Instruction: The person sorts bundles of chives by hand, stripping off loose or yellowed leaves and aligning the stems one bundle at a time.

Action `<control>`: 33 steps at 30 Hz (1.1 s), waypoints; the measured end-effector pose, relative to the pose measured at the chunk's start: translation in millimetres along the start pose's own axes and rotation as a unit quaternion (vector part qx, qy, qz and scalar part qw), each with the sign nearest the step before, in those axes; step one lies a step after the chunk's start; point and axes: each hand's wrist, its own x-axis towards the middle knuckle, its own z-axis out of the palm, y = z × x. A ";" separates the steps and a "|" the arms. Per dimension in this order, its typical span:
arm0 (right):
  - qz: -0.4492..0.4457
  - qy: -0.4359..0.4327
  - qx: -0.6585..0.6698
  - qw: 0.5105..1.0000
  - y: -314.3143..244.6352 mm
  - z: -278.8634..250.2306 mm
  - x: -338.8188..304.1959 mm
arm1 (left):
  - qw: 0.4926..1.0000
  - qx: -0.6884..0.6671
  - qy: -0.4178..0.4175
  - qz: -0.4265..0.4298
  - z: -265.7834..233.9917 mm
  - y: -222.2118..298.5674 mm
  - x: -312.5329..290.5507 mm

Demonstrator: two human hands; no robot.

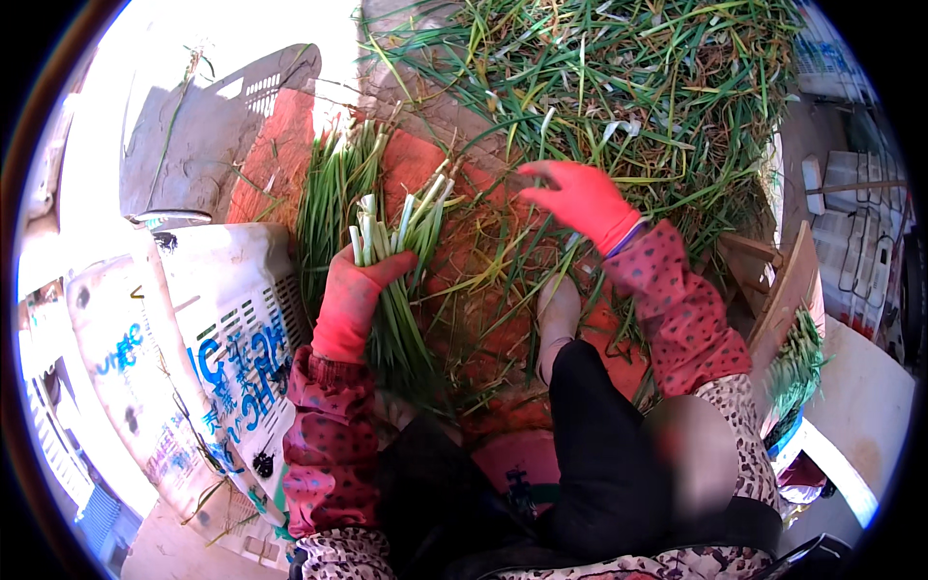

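Observation:
My left hand, in a red glove, is closed round a bunch of green onions. Their white ends point up and away, and the green leaves hang down toward my legs. Another bundle of green onions lies just beyond and to the left of this hand, roots at the far end. My right hand, gloved in the same red, is held out over the near edge of a leaf pile. Its thumb and fingers are apart and nothing shows between them.
Beneath the bundles lies a reddish-orange mat strewn with loose leaves. White plastic crates with blue marks stand close at my left. A wooden board rises at my right. My foot rests on the mat between my hands.

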 end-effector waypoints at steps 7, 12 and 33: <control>0.024 -0.158 0.428 0.890 -62.3 58.0 -4.3 | 0.998 -0.049 -0.046 -0.019 15.8 20.4 -18.0; 0.041 -0.016 0.366 0.930 -1.4 20.7 -12.3 | 0.991 -0.093 -0.088 -0.045 4.1 28.3 -30.2; 0.095 0.036 0.315 0.944 6.0 -33.5 -32.2 | 0.980 -0.138 -0.136 -0.056 12.6 -31.5 -25.5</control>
